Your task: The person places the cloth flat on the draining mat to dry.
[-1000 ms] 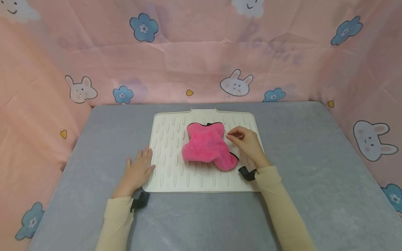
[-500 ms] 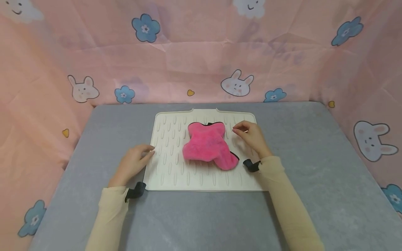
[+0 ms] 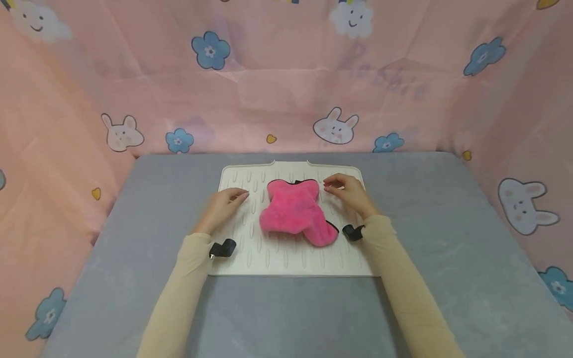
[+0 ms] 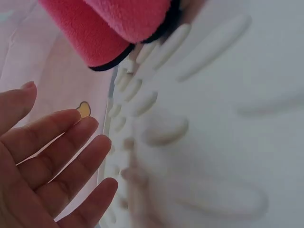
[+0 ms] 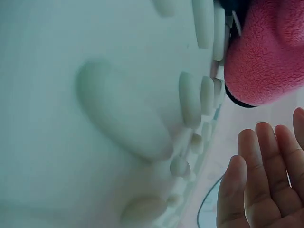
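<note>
A bright pink plush cloth [image 3: 293, 206] with dark edging lies bunched on a cream ridged mat [image 3: 250, 258]. Left of the cloth, over the mat, my left hand [image 3: 222, 206] holds nothing; its fingers are spread and slightly bent in the left wrist view, below the folded cloth [image 4: 109, 28]. Close to the cloth's upper right corner is my right hand [image 3: 351, 193], also holding nothing. In the right wrist view its fingers [image 5: 259, 166] are extended, with a gap between them and the cloth [image 5: 266, 57].
The mat has raised oval ridges and a low rim with a notch at its far side. It lies on a grey cloth-covered table [image 3: 295, 318]. A pink printed curtain [image 3: 268, 89] encloses the table at the back and sides. Each wrist carries a small black camera [image 3: 222, 248].
My left hand lifts from the mat's left edge and moves in over the mat toward the cloth. My right hand shifts slightly away, then back toward it. The cloth stays put.
</note>
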Action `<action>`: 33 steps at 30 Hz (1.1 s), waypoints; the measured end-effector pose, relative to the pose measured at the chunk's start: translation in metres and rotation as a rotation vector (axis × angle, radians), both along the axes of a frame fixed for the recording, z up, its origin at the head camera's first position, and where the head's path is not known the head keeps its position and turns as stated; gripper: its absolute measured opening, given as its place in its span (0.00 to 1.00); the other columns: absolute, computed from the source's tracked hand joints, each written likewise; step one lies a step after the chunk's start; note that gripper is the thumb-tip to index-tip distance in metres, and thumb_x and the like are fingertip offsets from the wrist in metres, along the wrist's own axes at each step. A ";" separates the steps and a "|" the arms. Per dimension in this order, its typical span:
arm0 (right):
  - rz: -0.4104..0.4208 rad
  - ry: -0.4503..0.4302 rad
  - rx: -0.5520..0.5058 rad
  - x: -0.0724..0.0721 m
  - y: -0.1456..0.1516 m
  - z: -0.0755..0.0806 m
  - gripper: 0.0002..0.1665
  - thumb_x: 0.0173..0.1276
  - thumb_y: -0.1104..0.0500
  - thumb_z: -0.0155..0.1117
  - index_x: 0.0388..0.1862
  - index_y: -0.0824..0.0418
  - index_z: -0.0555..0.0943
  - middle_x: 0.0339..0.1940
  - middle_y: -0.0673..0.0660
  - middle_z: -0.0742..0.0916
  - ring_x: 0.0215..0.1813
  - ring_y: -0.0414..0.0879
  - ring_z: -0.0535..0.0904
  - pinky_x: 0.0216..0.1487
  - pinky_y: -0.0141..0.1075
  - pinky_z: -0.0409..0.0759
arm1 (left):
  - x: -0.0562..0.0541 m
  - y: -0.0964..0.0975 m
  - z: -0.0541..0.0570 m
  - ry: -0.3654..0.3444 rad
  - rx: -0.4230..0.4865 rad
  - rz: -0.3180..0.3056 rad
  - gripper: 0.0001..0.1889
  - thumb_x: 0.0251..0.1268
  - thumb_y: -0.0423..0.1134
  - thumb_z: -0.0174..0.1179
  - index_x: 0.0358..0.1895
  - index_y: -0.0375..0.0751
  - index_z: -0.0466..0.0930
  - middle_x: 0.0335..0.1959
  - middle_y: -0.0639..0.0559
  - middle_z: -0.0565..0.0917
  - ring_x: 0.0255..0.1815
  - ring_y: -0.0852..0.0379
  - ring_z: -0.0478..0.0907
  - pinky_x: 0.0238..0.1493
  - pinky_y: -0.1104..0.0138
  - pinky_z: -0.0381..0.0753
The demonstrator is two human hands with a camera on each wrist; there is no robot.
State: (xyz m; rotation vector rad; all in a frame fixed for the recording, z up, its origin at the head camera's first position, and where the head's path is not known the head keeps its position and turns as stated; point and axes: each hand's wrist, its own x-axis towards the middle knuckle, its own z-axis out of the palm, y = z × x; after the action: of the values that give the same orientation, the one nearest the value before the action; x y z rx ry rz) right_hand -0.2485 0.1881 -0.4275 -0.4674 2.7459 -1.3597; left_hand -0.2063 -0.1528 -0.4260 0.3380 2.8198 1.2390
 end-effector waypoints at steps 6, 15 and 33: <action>0.022 -0.034 0.020 -0.005 -0.008 -0.004 0.16 0.65 0.64 0.63 0.51 0.70 0.78 0.47 0.65 0.84 0.47 0.56 0.80 0.42 0.36 0.75 | -0.013 0.023 -0.006 -0.069 0.056 -0.018 0.20 0.73 0.43 0.49 0.57 0.30 0.76 0.53 0.39 0.79 0.56 0.44 0.75 0.59 0.55 0.70; 0.083 -0.060 0.012 -0.010 -0.014 -0.005 0.23 0.70 0.62 0.57 0.60 0.72 0.71 0.55 0.67 0.80 0.53 0.60 0.77 0.49 0.45 0.76 | -0.017 0.041 -0.008 -0.118 0.101 -0.035 0.20 0.75 0.42 0.46 0.59 0.33 0.74 0.44 0.40 0.80 0.49 0.47 0.74 0.57 0.57 0.69; 0.072 -0.145 0.020 -0.014 -0.016 -0.008 0.11 0.67 0.65 0.59 0.47 0.70 0.79 0.45 0.64 0.83 0.50 0.55 0.76 0.53 0.45 0.72 | -0.019 0.050 -0.017 -0.164 0.179 -0.051 0.12 0.73 0.40 0.49 0.44 0.36 0.78 0.44 0.45 0.80 0.47 0.51 0.74 0.53 0.60 0.70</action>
State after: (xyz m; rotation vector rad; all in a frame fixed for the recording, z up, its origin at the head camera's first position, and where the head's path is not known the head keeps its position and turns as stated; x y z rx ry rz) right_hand -0.2625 0.1725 -0.4353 -0.4424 2.5986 -1.2938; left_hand -0.2253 -0.1031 -0.4426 0.2985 2.5553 1.4404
